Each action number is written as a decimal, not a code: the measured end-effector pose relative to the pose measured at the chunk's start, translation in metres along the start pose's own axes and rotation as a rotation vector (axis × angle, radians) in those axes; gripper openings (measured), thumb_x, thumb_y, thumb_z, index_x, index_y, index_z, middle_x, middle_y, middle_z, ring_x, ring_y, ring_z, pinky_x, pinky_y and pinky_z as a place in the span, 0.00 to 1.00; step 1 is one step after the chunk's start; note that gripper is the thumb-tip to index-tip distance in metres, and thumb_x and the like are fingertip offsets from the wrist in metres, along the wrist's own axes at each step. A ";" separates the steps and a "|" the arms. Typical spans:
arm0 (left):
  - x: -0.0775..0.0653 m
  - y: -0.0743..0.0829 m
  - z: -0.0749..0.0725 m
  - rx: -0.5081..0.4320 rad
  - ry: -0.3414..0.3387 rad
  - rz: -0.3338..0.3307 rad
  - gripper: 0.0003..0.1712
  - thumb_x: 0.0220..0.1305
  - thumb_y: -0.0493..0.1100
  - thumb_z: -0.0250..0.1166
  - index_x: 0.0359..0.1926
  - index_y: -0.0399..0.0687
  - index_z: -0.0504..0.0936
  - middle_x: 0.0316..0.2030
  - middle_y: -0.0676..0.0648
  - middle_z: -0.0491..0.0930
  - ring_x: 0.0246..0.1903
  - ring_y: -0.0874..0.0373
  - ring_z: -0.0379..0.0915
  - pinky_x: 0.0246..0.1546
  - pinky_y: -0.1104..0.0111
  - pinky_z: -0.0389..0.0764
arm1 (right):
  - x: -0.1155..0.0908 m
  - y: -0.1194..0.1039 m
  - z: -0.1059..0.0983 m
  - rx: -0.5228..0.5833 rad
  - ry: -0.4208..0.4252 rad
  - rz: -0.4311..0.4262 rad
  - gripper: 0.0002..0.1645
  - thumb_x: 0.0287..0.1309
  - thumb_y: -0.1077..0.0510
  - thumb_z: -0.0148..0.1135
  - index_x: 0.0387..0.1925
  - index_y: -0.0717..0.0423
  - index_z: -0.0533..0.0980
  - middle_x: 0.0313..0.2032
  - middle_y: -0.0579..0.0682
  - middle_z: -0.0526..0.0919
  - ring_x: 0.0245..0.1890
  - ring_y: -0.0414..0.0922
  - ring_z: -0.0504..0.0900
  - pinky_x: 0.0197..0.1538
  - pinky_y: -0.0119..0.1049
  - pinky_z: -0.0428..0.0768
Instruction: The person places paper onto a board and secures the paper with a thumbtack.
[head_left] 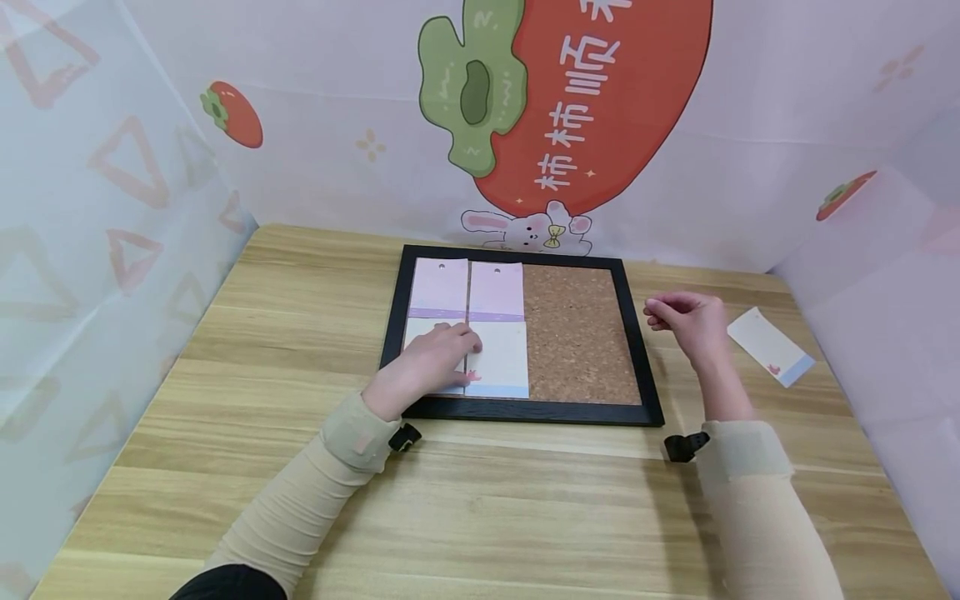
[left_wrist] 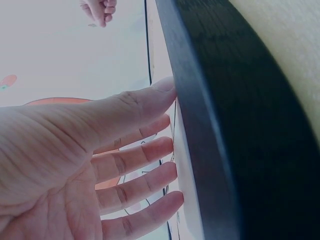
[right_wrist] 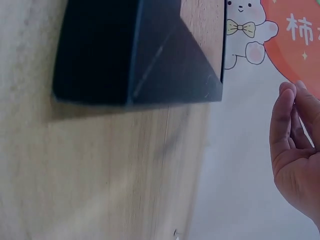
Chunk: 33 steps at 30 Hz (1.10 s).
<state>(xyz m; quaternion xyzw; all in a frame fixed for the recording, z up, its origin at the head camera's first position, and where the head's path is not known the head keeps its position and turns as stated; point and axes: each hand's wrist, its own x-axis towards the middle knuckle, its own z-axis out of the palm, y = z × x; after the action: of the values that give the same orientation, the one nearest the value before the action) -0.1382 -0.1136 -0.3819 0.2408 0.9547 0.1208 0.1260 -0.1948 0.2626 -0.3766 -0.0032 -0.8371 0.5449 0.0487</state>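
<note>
A black-framed cork board (head_left: 581, 333) lies on the table, with lavender paper cards (head_left: 497, 292) side by side along its top left. Below them are white cards with a blue lower band (head_left: 498, 358). My left hand (head_left: 431, 358) rests over the lower left card, partly covering it; its fingers reach the surface fairly straight, and the thumb lies by the frame in the left wrist view. Off the board's right side my right hand (head_left: 690, 325) is raised, thumb and fingertips pressed together. Nothing shows between those fingertips (right_wrist: 287, 90).
A loose white card (head_left: 771, 346) with a blue band lies on the table to the right of my right hand. Behind the wooden table (head_left: 487, 500) hangs a printed cloth (head_left: 322, 158) with a large persimmon and a rabbit. Similar cloth stands at both sides.
</note>
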 end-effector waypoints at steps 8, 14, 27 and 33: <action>0.000 -0.001 0.000 -0.005 0.001 -0.004 0.25 0.60 0.48 0.73 0.56 0.48 0.80 0.57 0.46 0.79 0.49 0.50 0.74 0.48 0.56 0.82 | -0.004 -0.003 0.009 0.039 0.022 0.026 0.06 0.63 0.61 0.66 0.35 0.62 0.79 0.21 0.32 0.84 0.20 0.30 0.83 0.30 0.24 0.83; 0.000 0.000 0.000 -0.003 0.001 -0.004 0.25 0.60 0.49 0.73 0.56 0.48 0.80 0.57 0.46 0.78 0.50 0.49 0.75 0.49 0.56 0.82 | -0.014 -0.010 0.014 0.001 0.065 0.037 0.10 0.63 0.57 0.67 0.33 0.60 0.79 0.19 0.33 0.82 0.18 0.31 0.79 0.27 0.24 0.81; 0.000 0.000 -0.001 -0.010 0.002 -0.007 0.24 0.61 0.49 0.72 0.56 0.48 0.80 0.57 0.46 0.78 0.50 0.49 0.75 0.49 0.56 0.81 | -0.036 -0.019 0.018 0.216 0.003 -0.020 0.07 0.59 0.65 0.68 0.33 0.69 0.80 0.21 0.38 0.86 0.20 0.33 0.83 0.28 0.26 0.83; 0.000 0.000 -0.001 -0.007 -0.004 -0.008 0.24 0.61 0.48 0.73 0.57 0.48 0.80 0.57 0.47 0.78 0.50 0.49 0.74 0.49 0.55 0.82 | -0.041 -0.025 0.023 0.269 -0.061 -0.083 0.05 0.61 0.70 0.64 0.35 0.72 0.80 0.24 0.42 0.88 0.23 0.34 0.87 0.31 0.28 0.85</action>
<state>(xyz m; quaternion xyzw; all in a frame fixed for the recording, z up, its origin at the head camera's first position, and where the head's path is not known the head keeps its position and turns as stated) -0.1384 -0.1137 -0.3808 0.2366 0.9550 0.1234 0.1292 -0.1545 0.2295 -0.3659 0.0547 -0.7570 0.6495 0.0459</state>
